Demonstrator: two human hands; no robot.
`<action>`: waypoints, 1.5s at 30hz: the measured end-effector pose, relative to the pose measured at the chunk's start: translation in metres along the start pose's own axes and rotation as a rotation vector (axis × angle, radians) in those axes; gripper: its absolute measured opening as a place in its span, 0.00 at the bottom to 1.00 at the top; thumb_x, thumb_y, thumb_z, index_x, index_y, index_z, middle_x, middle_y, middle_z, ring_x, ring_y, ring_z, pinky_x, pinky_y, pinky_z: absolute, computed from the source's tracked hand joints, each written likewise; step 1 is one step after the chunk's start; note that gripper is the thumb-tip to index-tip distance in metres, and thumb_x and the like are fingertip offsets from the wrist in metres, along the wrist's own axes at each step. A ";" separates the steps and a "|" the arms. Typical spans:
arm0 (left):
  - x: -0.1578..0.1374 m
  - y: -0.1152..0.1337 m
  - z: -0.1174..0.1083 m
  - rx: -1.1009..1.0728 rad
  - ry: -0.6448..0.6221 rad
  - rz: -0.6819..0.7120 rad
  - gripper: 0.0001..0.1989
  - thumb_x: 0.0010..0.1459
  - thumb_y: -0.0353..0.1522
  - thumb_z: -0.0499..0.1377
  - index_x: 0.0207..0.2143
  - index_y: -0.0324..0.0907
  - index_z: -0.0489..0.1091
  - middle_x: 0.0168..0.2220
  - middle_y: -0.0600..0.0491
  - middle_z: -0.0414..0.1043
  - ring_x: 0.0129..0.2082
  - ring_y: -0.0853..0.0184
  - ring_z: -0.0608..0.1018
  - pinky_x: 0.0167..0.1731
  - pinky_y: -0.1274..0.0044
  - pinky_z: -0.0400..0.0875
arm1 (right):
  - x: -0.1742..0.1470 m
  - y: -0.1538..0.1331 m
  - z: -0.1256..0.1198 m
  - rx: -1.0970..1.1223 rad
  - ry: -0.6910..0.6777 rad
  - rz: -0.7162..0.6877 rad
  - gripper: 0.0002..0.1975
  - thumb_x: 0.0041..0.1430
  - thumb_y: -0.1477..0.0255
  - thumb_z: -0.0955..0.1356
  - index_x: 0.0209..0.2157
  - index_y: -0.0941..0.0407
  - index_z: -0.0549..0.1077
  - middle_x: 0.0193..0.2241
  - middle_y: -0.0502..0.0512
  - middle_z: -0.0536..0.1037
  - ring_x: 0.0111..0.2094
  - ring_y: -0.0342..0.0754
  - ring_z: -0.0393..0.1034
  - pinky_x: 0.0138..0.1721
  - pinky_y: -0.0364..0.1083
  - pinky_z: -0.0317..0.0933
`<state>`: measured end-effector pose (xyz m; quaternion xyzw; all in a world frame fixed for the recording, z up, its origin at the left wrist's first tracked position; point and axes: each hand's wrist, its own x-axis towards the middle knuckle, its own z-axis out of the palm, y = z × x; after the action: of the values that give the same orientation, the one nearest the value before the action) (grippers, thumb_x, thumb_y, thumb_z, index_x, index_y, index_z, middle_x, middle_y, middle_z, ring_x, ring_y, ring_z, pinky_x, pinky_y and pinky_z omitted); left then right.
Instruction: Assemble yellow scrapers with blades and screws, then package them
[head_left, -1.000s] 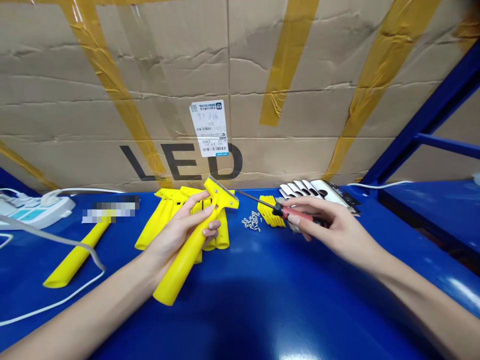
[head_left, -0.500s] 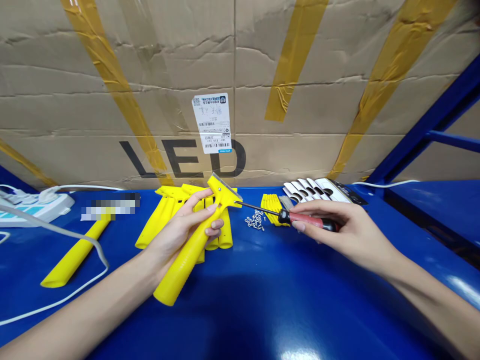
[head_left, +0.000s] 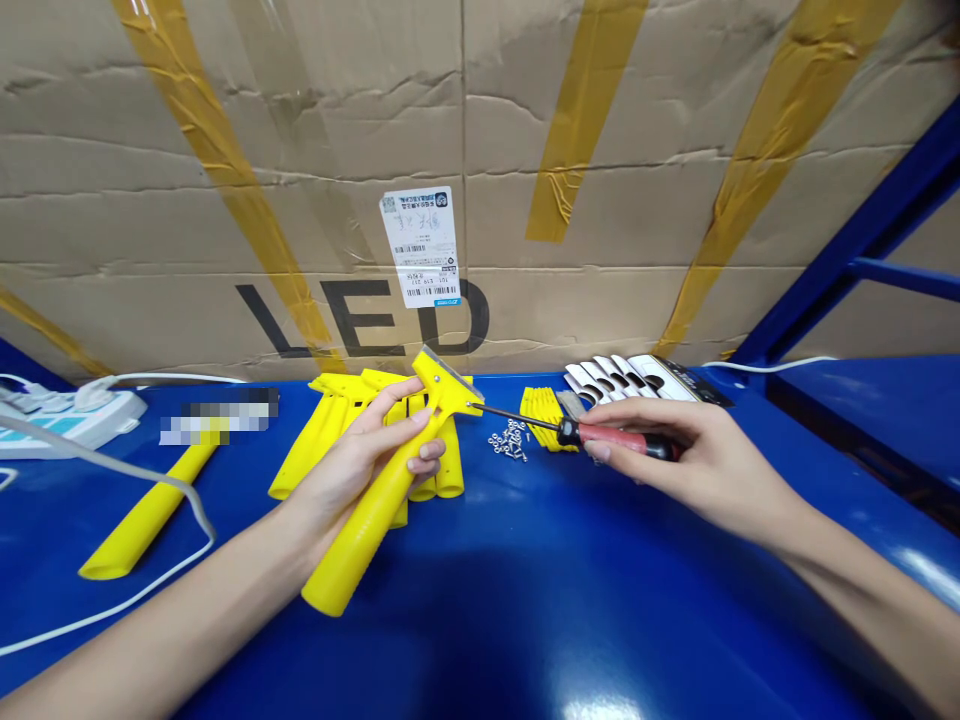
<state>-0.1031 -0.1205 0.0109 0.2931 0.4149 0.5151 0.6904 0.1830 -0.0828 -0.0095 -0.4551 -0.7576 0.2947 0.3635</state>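
Observation:
My left hand [head_left: 375, 445] is wrapped round a yellow scraper [head_left: 360, 535], its head tilted up and away with a thin metal blade along the top edge. One screw shows on the head's left side. My right hand [head_left: 675, 450] grips a screwdriver [head_left: 619, 440] with a red and black handle. The screwdriver's shaft points left, and its tip meets the lower right corner of the scraper head, where a second screw seems to sit. Behind my left hand lie several yellow scraper handles [head_left: 304, 450], partly hidden. Small loose screws and nuts [head_left: 510, 440] are heaped beneath the shaft.
Yellow flat pieces [head_left: 541, 415] lie beside the screws. White sleeves and a black card [head_left: 615, 380] are behind my right hand. At the left are another yellow scraper [head_left: 150, 515], a power strip [head_left: 75, 422] and a white cable [head_left: 199, 510]. A cardboard box [head_left: 600, 290] stands behind.
The view has shifted very slightly. Both hands keep their grips, and the screwdriver tip stays at the same corner of the scraper head.

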 end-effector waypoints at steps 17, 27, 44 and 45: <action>-0.001 -0.016 0.002 0.180 0.000 0.121 0.24 0.54 0.29 0.68 0.51 0.47 0.64 0.22 0.57 0.68 0.21 0.72 0.70 0.25 0.83 0.65 | 0.000 -0.006 -0.016 0.033 0.169 0.013 0.17 0.58 0.54 0.71 0.41 0.52 0.77 0.29 0.55 0.80 0.29 0.52 0.76 0.33 0.51 0.70; -0.011 -0.029 0.017 0.233 0.035 0.223 0.20 0.57 0.30 0.66 0.49 0.47 0.63 0.22 0.57 0.69 0.22 0.73 0.69 0.27 0.82 0.65 | 0.001 -0.001 -0.025 0.272 0.104 0.018 0.18 0.56 0.55 0.73 0.44 0.50 0.71 0.40 0.54 0.78 0.37 0.51 0.75 0.37 0.49 0.70; -0.008 -0.031 0.021 0.226 0.079 0.238 0.22 0.55 0.30 0.68 0.49 0.47 0.64 0.23 0.58 0.69 0.22 0.73 0.70 0.26 0.83 0.66 | 0.002 0.005 -0.023 0.197 0.062 0.097 0.17 0.61 0.52 0.68 0.42 0.50 0.68 0.28 0.49 0.74 0.26 0.46 0.70 0.27 0.45 0.62; -0.007 -0.031 0.021 0.224 0.077 0.243 0.22 0.55 0.30 0.68 0.48 0.47 0.63 0.22 0.58 0.69 0.22 0.73 0.70 0.25 0.83 0.66 | 0.002 0.005 -0.022 0.261 0.013 0.067 0.18 0.59 0.54 0.71 0.44 0.50 0.67 0.31 0.50 0.75 0.30 0.48 0.72 0.30 0.45 0.64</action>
<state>-0.0713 -0.1363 -0.0028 0.3960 0.4574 0.5562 0.5698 0.2033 -0.0764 -0.0006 -0.4308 -0.6947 0.3998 0.4146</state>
